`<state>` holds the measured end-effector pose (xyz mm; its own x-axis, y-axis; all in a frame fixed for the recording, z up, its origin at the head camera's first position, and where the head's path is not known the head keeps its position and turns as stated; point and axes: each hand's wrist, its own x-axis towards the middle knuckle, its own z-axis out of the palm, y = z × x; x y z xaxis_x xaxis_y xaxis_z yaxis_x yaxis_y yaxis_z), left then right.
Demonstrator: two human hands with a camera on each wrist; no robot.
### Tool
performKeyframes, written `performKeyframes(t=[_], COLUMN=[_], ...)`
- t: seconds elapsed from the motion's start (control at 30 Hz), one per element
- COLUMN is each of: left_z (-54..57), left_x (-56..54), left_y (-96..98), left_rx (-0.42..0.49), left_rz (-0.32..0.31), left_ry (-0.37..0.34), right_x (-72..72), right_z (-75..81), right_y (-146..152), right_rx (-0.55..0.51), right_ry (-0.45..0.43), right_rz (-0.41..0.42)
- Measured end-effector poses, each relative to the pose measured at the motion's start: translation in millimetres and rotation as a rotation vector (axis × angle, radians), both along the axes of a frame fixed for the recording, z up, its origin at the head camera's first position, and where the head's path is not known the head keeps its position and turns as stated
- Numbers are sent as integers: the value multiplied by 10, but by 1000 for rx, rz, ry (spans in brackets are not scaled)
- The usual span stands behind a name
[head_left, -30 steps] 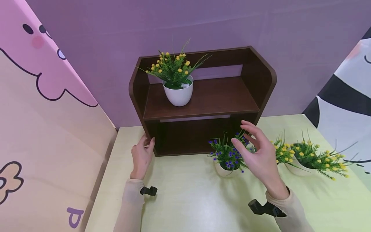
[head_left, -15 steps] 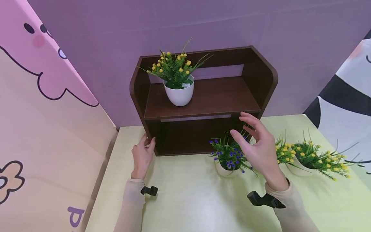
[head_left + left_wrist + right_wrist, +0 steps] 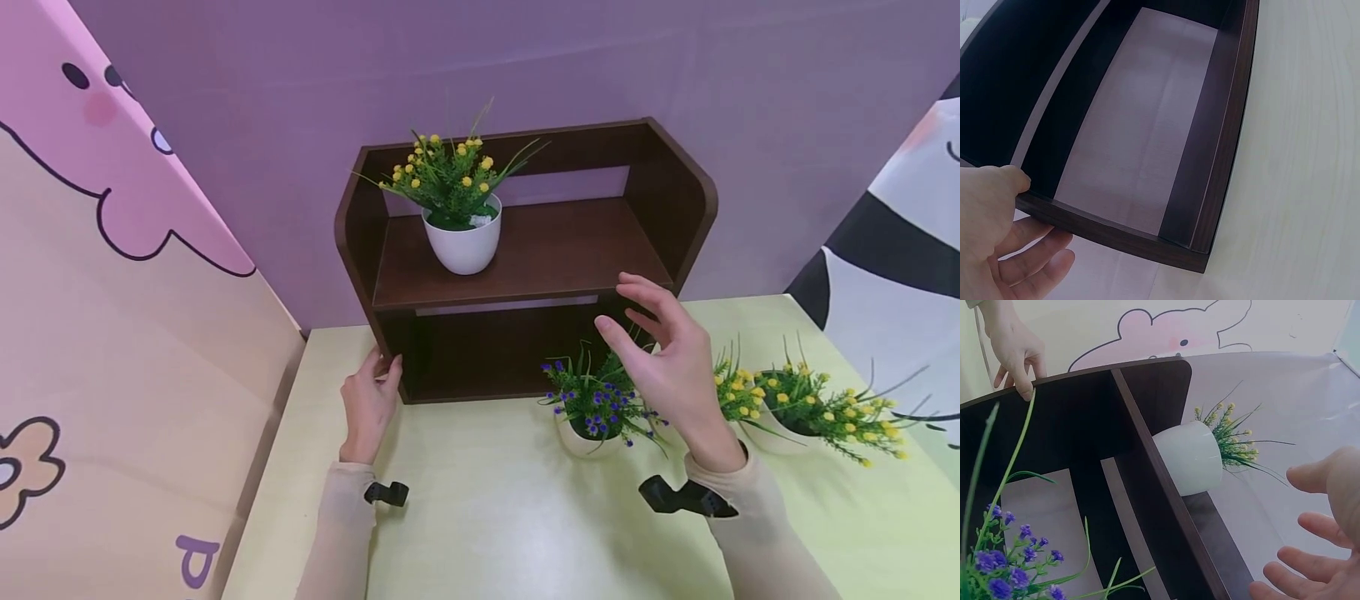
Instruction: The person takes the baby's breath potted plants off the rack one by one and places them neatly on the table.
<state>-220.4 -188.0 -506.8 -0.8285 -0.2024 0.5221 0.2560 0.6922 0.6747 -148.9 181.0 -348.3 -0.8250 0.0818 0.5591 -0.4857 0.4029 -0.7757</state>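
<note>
A dark brown two-tier shelf (image 3: 525, 293) stands against the purple wall. My left hand (image 3: 369, 402) pinches the lower front edge of its left side panel. The left wrist view shows the thumb (image 3: 1016, 179) on the near side of the panel and the fingers (image 3: 1035, 262) beyond it. On the upper tier, left of centre, sits a white pot (image 3: 465, 248) of yellow flowers. My right hand (image 3: 675, 367) hovers before the shelf's right side, thumb and fingers spread apart, holding nothing. Just below it on the table is a pot of purple flowers (image 3: 600, 408), partly overlapped by the hand.
Two more plants with yellow flowers stand right of my right hand, one behind it (image 3: 738, 396) and one farther right (image 3: 825, 412). The pale yellow table (image 3: 480, 508) stretches in front. A patterned panel (image 3: 135, 333) borders its left side.
My right hand has risen toward the shelf's upper board, uncovering more of the purple flowers. The left hand keeps its place on the side panel. The shelf and pots have not moved.
</note>
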Motion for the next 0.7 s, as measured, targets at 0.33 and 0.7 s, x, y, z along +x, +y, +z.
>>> performKeyframes(t=[0.33,0.7], left_z=[-33,-17], left_x=[-9,-14], left_y=[-16,-15], left_rx=[-10,-3], left_rz=[-9,-15], left_ry=[-6,4], right_x=[-91,-240], right_z=[77,145], right_y=[-79,-134], right_rx=[34,18], right_ry=[-13,-7], right_rz=[32,36])
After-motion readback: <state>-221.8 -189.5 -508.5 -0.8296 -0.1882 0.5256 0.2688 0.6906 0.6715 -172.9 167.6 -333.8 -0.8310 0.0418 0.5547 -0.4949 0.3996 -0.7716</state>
